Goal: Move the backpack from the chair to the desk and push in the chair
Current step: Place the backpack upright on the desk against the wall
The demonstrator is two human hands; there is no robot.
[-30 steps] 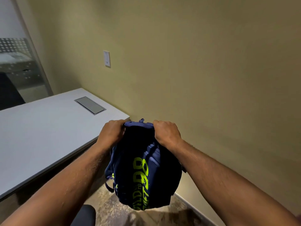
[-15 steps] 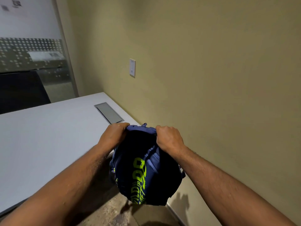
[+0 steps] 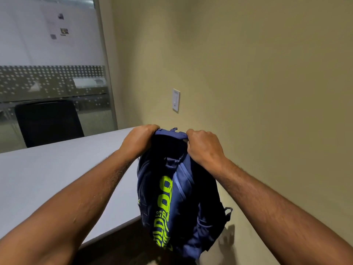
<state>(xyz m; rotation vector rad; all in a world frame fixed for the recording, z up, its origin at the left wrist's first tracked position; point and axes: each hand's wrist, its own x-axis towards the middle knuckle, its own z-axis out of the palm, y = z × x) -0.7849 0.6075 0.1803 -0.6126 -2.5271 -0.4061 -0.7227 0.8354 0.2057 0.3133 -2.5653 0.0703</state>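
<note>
Head view: backpack [image 3: 177, 197] hangs vertically, top upward.

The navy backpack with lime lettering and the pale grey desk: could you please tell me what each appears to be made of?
The navy backpack with lime lettering looks like woven synthetic fabric, matte: it sags and creases where both hands grip its top, with stitched seams and printed letters. The pale grey desk seems to be laminate or painted board, smooth with a soft sheen and a thin straight edge; the core cannot be told.
</note>
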